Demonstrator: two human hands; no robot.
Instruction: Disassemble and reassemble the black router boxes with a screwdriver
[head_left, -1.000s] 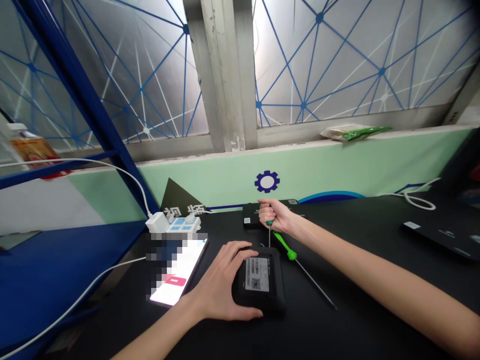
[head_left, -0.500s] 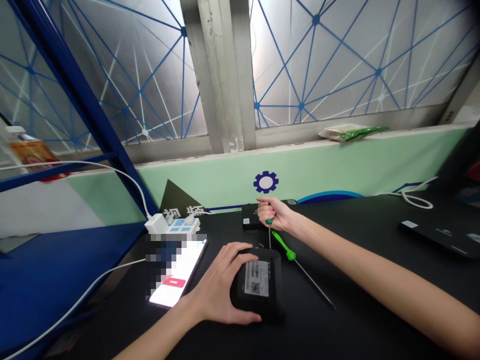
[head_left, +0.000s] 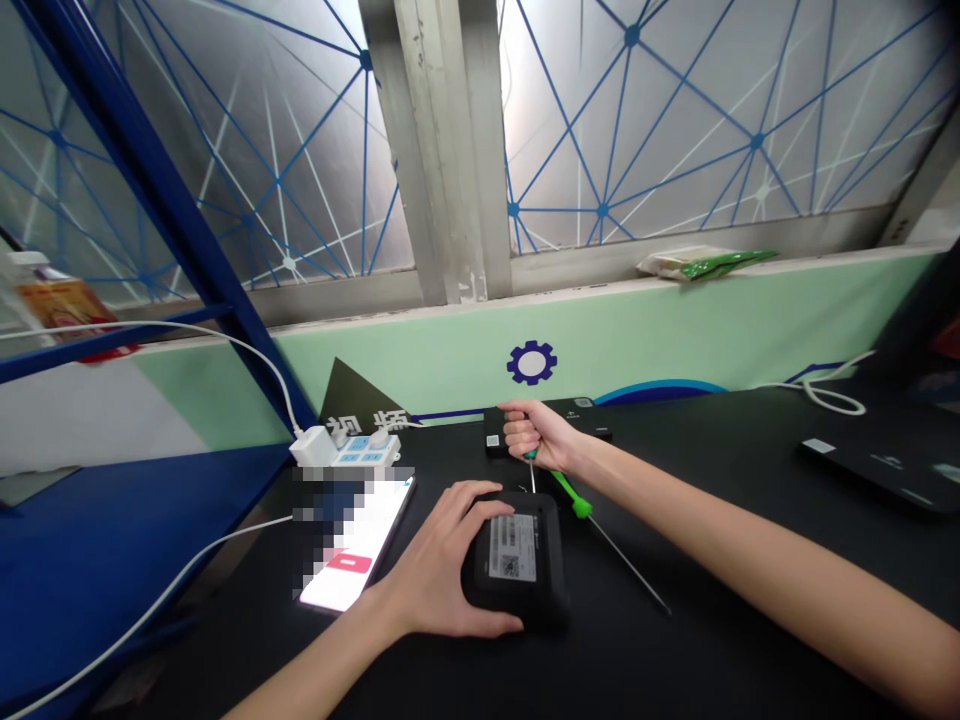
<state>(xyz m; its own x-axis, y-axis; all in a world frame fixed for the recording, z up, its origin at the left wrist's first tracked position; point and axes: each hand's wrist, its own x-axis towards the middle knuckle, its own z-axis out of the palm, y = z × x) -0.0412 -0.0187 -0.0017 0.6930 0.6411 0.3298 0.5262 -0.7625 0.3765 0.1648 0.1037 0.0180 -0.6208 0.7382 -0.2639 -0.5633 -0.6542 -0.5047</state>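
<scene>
My left hand [head_left: 457, 560] is wrapped over a black box-shaped device [head_left: 549, 560] with a white printed label, thumb along its near edge and fingers across the top. My right hand [head_left: 536, 432] makes a fist around the green handle of a screwdriver [head_left: 533, 475]. Its thin metal shaft points down at the far edge of the device; whether the tip touches is hidden. Just right of it, a second screwdriver with a bright green handle [head_left: 577, 500] lies on the black table [head_left: 645, 670], its long shaft slanting toward me.
Left of my hand lies a lit phone [head_left: 360, 560], behind it a white power strip [head_left: 371, 450] with a charger [head_left: 313, 446] and white cable. A flat black box [head_left: 491, 442] sits behind my right hand. Another black box [head_left: 885, 470] lies at the right.
My right fist has shifted slightly left and lower, and less of the screwdriver shaft shows. The device has moved a little away from me under my left hand.
</scene>
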